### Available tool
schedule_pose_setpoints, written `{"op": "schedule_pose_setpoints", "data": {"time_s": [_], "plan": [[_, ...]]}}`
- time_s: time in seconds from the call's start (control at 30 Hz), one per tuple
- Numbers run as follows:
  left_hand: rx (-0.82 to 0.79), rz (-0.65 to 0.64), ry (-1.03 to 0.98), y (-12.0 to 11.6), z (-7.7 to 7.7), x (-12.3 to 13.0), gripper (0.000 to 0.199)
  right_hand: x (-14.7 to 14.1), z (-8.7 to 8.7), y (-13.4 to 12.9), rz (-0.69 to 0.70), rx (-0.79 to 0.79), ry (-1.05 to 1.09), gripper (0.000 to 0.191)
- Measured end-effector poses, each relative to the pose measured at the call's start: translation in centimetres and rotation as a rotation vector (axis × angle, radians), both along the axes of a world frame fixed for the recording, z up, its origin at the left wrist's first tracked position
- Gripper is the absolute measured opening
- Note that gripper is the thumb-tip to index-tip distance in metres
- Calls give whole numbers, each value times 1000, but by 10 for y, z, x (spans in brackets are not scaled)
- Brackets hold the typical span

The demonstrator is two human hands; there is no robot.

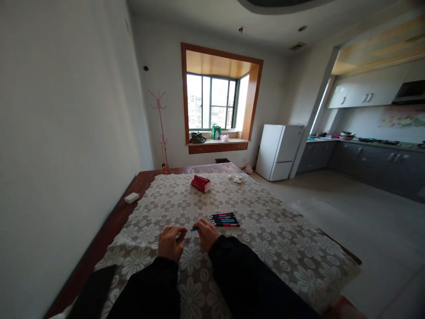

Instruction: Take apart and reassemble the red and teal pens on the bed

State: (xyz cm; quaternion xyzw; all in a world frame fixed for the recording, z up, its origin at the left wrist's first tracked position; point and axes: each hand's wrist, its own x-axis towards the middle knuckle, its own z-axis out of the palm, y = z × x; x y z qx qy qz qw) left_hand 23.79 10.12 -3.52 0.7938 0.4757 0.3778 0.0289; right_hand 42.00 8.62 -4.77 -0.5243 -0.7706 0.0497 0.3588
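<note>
A blue pen is held level just above the floral tablecloth, between my two hands. My right hand grips its body, and the fingers cover most of it. At the pen's other end, the thumb and fingers of my left hand are pinched together on its pale tip. Just beyond my right hand, several pens in black, red and blue lie side by side in a row. The tablecloth has a grey and white flower pattern.
A red tissue pack lies farther back, with crumpled white pieces to its right. On the bare wooden left edge sits a white charger. A dark flat object lies near left. The wall runs close along the left side.
</note>
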Motion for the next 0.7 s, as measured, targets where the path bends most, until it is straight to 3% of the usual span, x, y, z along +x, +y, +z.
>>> {"op": "schedule_pose_setpoints", "data": {"time_s": [0.27,0.5,0.7], "plan": [[-9,38,0,-1,0,-1,14,3,0,0,52,70,-56,25],[-29,10,5,-1,-3,1,19,3,-4,3,-9,33,-96,30],[-26,-14,12,0,-4,0,19,6,0,1,57,68,-126,34]]}}
